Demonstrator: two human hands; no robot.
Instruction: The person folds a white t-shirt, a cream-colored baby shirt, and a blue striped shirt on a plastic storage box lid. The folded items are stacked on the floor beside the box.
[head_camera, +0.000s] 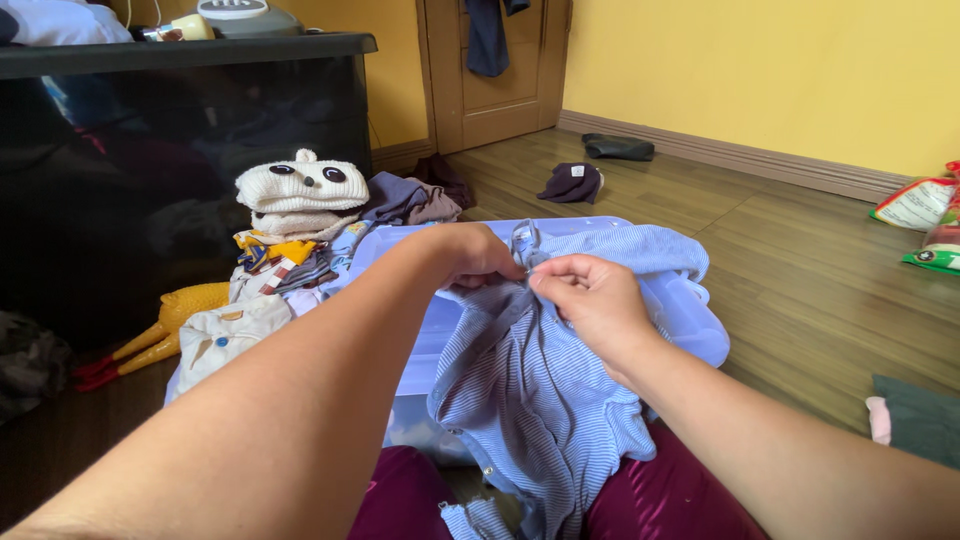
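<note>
Pinching striped garment (540, 390) (blue-white) with 2 hands.

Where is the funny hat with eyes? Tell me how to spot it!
Look at the big black storage bin on the left. In front of it on the wooden floor is a pile of folded baby clothes, left of the two hands holding the striped blue garment. The cream knitted hat tops the pile: only it has two dark eyes, a nose and a knob.

Wooden floor (800, 250) — dark cap (572, 183), folded dark cloth (618, 147), clothes pile (300, 250), yellow toy (165, 325) on it.
</note>
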